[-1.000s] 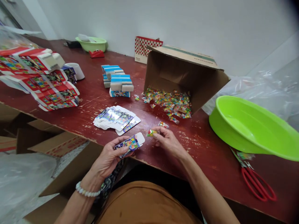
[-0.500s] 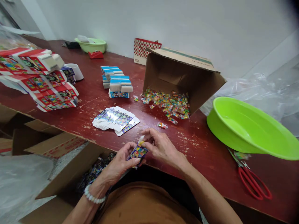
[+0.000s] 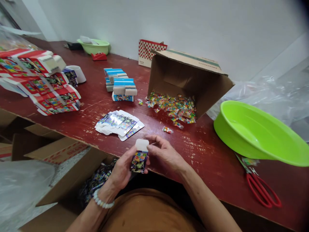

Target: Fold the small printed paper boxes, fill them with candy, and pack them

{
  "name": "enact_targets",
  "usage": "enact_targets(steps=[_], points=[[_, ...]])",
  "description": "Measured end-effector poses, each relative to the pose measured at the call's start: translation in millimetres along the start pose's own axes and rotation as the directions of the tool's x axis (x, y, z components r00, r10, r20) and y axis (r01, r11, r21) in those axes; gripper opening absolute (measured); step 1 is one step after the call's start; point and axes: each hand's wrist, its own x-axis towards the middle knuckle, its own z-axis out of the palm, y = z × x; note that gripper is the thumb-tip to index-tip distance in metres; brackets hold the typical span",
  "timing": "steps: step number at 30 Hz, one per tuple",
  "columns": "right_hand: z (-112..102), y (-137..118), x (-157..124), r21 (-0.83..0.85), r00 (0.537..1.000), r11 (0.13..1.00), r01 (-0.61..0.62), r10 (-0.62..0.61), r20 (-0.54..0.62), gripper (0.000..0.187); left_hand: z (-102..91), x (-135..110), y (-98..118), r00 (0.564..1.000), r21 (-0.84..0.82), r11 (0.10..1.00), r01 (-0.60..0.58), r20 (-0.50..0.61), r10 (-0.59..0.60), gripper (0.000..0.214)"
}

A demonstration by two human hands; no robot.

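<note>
Just above the table's near edge, at the centre of an imagined clock face, a small printed box [image 3: 139,163] stands nearly upright, its white flap [image 3: 142,144] raised toward twelve. The left hand [image 3: 123,169] is closed around its side and back; the right hand [image 3: 166,155] is at two o'clock with its fingers bent, the thumb at the flap's right edge (whether it presses there or merely sits beside it, one cannot tell, nor whether anything is pinched behind). To handle such light card well, the left hand would best grip firmly enough to steady the walls without squashing the mouth, while the right works the flap along its crease, keeping the corners square and any wrapper ends inside. The dark red table [image 3: 205,141] is scuffed, its paint worn through in pale flecks. Flat cartons [image 3: 118,124] lie fanned at eleven; wrapped sweets [image 3: 175,108] spill at one from a tipped cardboard box [image 3: 185,72]. Between two and three sits a bright green basin [image 3: 256,132], with red-handled scissors [image 3: 262,189] just past three. Red cartons [image 3: 48,80] are stacked at ten, blue ones [image 3: 123,84] nearer twelve, and a plain pale wall [image 3: 193,25] closes the room behind.
</note>
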Motion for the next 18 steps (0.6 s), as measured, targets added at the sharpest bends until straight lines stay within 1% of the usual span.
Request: enact_targets(steps=[1,2,3,5,6,7,8,9,10,11,12,13,14,16,17,18], points=[[1.8,2.9,-0.1,0.069,0.997,0.996,-0.054,0.05,0.06,0.045,1.0,0.4,-0.4,1.0,-0.001,1.0,0.018,-0.001,-0.018,0.04],[3.6,5.1,0.1,0.095,0.992,0.991,-0.089,0.08,0.094,0.046,1.7,1.0,-1.3,1.0,0.019,1.0,0.022,-0.003,-0.021,0.043],[5.2,6.9,0.7,0.096,0.99,0.99,-0.105,0.095,0.099,0.044,1.9,1.7,-2.5,1.0,0.053,0.999,0.009,-0.002,-0.009,0.044],[7.3,9.2,2.0,0.083,0.994,0.992,-0.093,0.088,0.062,0.035,1.6,3.0,-4.4,0.999,0.133,0.99,-0.053,0.001,0.053,0.04],[7.7,10.0,2.4,0.068,0.998,0.996,-0.064,0.063,0.029,0.031,1.1,3.4,-4.7,0.996,0.163,0.983,-0.083,-0.002,0.084,0.038],[7.4,10.6,2.4,0.031,1.0,0.999,-0.011,0.012,-0.018,0.028,0.6,3.5,-4.4,0.995,0.175,0.98,-0.098,-0.009,0.101,0.037],[6.6,10.9,2.1,-0.046,0.996,0.997,0.065,-0.068,-0.065,0.025,0.0,3.4,-3.6,0.996,0.165,0.983,-0.085,-0.017,0.089,0.037],[5.2,10.9,1.4,-0.166,0.982,0.975,0.149,-0.165,-0.092,0.022,-0.6,3.2,-2.3,0.999,0.134,0.99,-0.043,-0.02,0.046,0.038],[3.4,10.6,0.5,-0.308,0.962,0.925,0.224,-0.261,-0.084,0.019,-1.0,2.7,-0.7,1.0,0.086,0.996,0.015,-0.016,-0.014,0.04],[1.5,10.0,-0.5,-0.437,0.943,0.855,0.277,-0.33,-0.048,0.017,-1.3,2.2,1.0,0.997,0.033,0.997,0.077,-0.006,-0.076,0.041],[-0.3,9.3,-1.4,-0.525,0.932,0.795,0.304,-0.362,-0.007,0.016,-1.4,1.6,2.7,0.992,-0.014,0.992,0.127,0.004,-0.127,0.043],[-1.6,8.5,-2.0,-0.565,0.933,0.766,0.306,-0.358,0.02,0.017,-1.2,0.9,4.4,0.988,-0.049,0.987,0.154,0.006,-0.154,0.045],[-2.3,7.6,-2.3,-0.566,0.945,0.774,0.283,-0.326,0.028,0.02,-0.8,0.4,5.8,0.987,-0.068,0.985,0.16,-0.003,-0.16,0.047],[-1.5,5.6,-1.7,-0.507,0.972,0.836,0.211,-0.235,0.016,0.024,0.3,-0.3,7.9,0.99,-0.061,0.99,0.129,-0.04,-0.132,0.053],[-0.2,4.5,-0.9,-0.485,0.978,0.854,0.189,-0.209,0.014,0.024,0.8,-0.3,8.3,0.992,-0.048,0.992,0.115,-0.054,-0.118,0.055],[1.3,3.3,0.0,-0.491,0.978,0.85,0.191,-0.21,0.017,0.022,1.0,-0.1,8.4,0.992,-0.032,0.994,0.104,-0.067,-0.106,0.057]])
